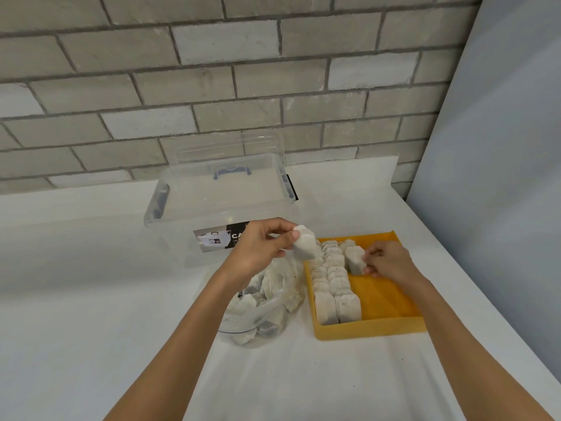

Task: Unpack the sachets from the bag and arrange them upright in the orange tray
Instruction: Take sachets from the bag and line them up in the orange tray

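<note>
Two rows of sachets (331,284) stand in the orange tray (370,329); I judge the third row is underway. My right hand (390,262) pinches a standing sachet (354,260), long axis vertical. My left hand (258,247) pinches a tilted sachet (303,246) above the bag (264,305); next I'd upright it and seat it alongside.

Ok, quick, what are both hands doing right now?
Left hand: pinches the lifted sachet, held up in the air.
Right hand: grips the upright sachet inside the orange tray.
</note>
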Tool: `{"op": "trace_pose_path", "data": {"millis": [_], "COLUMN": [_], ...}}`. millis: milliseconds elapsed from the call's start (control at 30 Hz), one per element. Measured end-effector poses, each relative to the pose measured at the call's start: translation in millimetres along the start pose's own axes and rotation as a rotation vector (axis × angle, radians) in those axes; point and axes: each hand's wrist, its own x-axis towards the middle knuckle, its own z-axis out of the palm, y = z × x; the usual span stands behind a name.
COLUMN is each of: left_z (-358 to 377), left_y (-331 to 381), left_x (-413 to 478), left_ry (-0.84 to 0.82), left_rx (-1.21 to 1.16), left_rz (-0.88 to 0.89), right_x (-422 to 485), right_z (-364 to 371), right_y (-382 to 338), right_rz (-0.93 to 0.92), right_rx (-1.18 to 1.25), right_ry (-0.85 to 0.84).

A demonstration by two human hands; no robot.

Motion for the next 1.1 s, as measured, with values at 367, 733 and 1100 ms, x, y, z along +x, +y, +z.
{"op": "trace_pose_path", "data": {"millis": [367, 733, 1100], "left_z": [5, 33, 55], "left_y": [-5, -10, -1], "left_x": [2, 16, 30], "left_ry": [-0.029, -0.126, -0.077], "left_rx": [-0.001, 0.104, 0.217], "left_rz": [-0.005, 0.050, 0.179], "right_x": [6, -20, -57], "right_z": [15, -6, -8], "right_y": [1, -20, -46], "right_rz": [-0.001, -0.191, -0.138], "right_rx": [0.086, -0.007, 0.467], "right_ry": [-0.021, 0.028, -0.201]}}
